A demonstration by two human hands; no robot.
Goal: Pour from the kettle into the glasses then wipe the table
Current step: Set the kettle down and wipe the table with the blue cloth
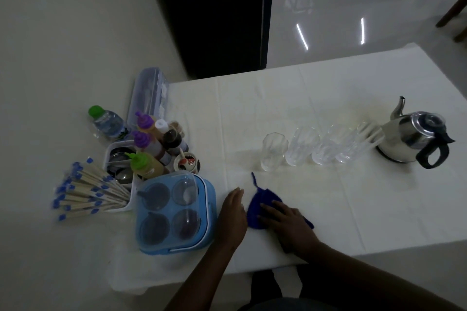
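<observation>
A steel kettle [412, 140] with a black handle stands at the right of the white table [353, 197]. Several clear glasses [302, 145] stand in a row to its left, the leftmost glass [273, 151] a little apart. Near the front edge lies a blue cloth [256, 206] with a loose thread. My right hand [290, 225] lies flat on the cloth, pressing it to the table. My left hand [233, 214] rests flat on the table just left of the cloth, fingers together, holding nothing.
At the table's left stand a blue four-cup container [174, 212], sauce bottles [149, 149] in a white caddy, wrapped chopsticks [88, 194], a water bottle [107, 121] and a clear lidded box [147, 93]. The table's front edge runs just behind my hands.
</observation>
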